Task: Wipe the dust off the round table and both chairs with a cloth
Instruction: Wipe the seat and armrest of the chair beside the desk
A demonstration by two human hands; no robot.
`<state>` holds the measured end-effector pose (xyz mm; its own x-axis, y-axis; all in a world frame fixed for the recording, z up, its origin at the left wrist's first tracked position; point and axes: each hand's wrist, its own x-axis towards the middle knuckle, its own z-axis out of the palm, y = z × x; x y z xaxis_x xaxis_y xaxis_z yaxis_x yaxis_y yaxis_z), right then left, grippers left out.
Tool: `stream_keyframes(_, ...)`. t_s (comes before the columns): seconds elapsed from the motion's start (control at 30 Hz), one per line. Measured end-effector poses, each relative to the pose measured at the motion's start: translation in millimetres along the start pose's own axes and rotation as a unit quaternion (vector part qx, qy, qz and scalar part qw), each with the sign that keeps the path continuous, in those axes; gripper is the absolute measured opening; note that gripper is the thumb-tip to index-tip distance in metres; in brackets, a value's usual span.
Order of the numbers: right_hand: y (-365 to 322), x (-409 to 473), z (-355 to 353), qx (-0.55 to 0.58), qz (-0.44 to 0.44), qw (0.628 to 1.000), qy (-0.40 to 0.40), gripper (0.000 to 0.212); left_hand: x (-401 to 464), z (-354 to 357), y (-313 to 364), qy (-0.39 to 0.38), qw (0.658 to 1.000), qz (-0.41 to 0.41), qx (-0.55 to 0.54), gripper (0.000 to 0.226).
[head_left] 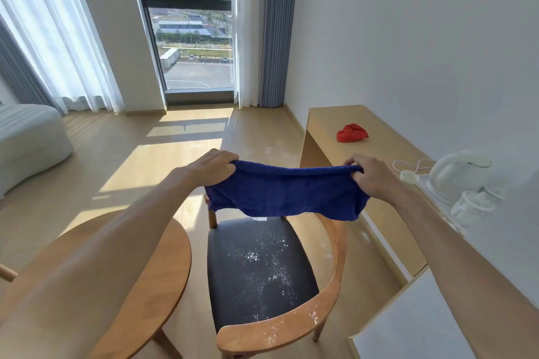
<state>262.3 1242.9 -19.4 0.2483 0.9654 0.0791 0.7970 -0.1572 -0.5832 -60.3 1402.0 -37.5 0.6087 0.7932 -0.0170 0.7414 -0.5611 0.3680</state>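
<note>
Cloth (287, 192) hangs stretched between my left hand (211, 165) and right hand (370, 173), each pinching a top corner, above the dusty chair (259, 265) below them.

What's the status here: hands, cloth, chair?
Left hand and right hand grip blue cloth, stretched above chair. White dust on seat, unwiped. Nothing in the way.

Sunlight falls in bright bands across the pale wooden floor (122, 154) ahead of the hands. Beyond them a tall window (192, 23) stands between white sheers (55, 29) and a blue curtain (274, 29). Right of them, a wooden desk (379, 137) lines the white wall (423, 38).
</note>
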Motion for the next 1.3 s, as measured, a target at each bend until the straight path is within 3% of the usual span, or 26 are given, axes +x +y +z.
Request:
stream_keyframes(0.1,-2,1,0,0.030,0.018,0.999,-0.009,0.031,0,3,-1,-0.001,1.000,0.025,0.002,0.032)
stream_keyframes(0.23,-2,-4,5,0.037,-0.008,0.998,-0.045,0.006,-1,5,-2,-0.001,0.999,0.048,0.013,0.023)
stream_keyframes(0.33,-2,-4,9,-0.004,-0.040,0.999,-0.032,0.015,0,6,0,-0.005,0.999,0.046,0.023,0.023)
stream_keyframes(0.57,-10,4,20,-0.076,-0.005,0.997,-0.001,0.045,7,14,16,-0.018,0.998,-0.060,0.025,0.039)
stream_keyframes(0.67,-19,7,27,-0.081,0.018,0.997,-0.001,0.044,10,17,27,-0.026,0.993,-0.112,0.007,0.032)
stream_keyframes(0.83,-37,10,39,-0.067,0.044,0.997,-0.005,0.046,13,26,48,-0.031,0.975,-0.189,-0.112,0.021)
stream_keyframes(0.93,-53,11,51,-0.058,0.043,0.997,-0.013,0.046,11,31,69,-0.052,0.950,-0.214,-0.223,0.019)
stream_keyframes(1.1,-81,11,71,-0.041,0.004,0.996,-0.082,0.038,10,40,109,-0.099,0.859,-0.226,-0.449,0.022)
stream_keyframes(1.2,-83,11,66,0.007,0.018,0.991,-0.131,0.032,10,32,113,-0.105,0.819,-0.244,-0.508,0.027)
stream_keyframes(1.3,-79,5,61,-0.045,-0.001,0.987,-0.155,0.034,5,21,113,-0.119,0.801,-0.251,-0.530,0.029)
